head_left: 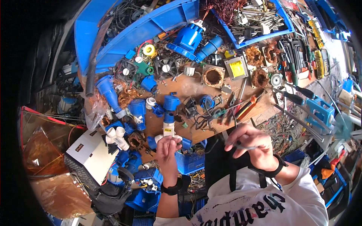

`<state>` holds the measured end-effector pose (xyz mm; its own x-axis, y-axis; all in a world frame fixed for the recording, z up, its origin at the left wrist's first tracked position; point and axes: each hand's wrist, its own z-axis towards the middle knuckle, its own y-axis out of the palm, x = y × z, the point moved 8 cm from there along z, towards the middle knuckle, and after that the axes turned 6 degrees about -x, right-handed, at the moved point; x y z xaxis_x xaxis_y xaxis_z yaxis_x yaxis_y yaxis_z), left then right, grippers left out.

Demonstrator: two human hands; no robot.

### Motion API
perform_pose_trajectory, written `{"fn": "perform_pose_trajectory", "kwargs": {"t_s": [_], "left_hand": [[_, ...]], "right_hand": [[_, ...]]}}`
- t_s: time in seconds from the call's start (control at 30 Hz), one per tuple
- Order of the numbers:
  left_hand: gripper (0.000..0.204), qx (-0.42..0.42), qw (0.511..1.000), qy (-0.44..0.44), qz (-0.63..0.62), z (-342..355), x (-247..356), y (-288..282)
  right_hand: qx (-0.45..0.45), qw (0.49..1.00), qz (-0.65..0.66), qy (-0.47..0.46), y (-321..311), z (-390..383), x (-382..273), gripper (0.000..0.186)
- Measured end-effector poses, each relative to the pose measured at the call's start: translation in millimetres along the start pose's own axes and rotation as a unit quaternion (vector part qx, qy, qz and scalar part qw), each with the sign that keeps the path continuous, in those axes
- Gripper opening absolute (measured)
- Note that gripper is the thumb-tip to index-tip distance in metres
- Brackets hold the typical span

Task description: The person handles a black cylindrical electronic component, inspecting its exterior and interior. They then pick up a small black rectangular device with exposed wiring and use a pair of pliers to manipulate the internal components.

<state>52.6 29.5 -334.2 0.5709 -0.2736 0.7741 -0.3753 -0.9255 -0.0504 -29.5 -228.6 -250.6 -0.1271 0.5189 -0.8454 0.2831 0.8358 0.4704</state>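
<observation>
A slim grey piece is showing right of the centre of the frame, running across the curled fingers of the right hand; the thumb and fingers are clamping on it, and its ends are too blurred to tell what it is. The piece is thus lying inside that grip, well apart from the left hand, which is standing below the centre of the frame with its fingers bending in near one another; whether the tips are meeting or pinching anything, I cannot tell. Just above those fingertips a blue-and-white connector is lying on the wooden table, and contact with it is unclear. Orange-handled pliers are resting above the right hand. To the left of the connector a blue plug is lying near a white ring. Farther out, a big blue housing is sitting at the upper centre, a blue tray is holding metal parts at the upper right, and a white box is standing at the lower left.
</observation>
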Motion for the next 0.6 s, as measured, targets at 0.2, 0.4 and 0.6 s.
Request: {"fn": "perform_pose_trajectory", "kwargs": {"t_s": [0.2, 0.4, 0.6], "left_hand": [[0.032, -0.042, 0.997, -0.019, 0.06, 35, -33, 36], [0.047, -0.034, 0.963, 0.102, 0.248, 80, -64, 56], [0.073, -0.06, 0.919, 0.131, 0.368, 95, -72, 73]], "right_hand": [[-0.027, 1.0, -0.004, -0.005, -10, -4, 24, 0.034], [0.059, 0.997, -0.025, 0.036, -35, -14, 52, 0.024], [0.141, 0.983, 0.016, 0.12, -59, -30, 80, 0.011]]}}
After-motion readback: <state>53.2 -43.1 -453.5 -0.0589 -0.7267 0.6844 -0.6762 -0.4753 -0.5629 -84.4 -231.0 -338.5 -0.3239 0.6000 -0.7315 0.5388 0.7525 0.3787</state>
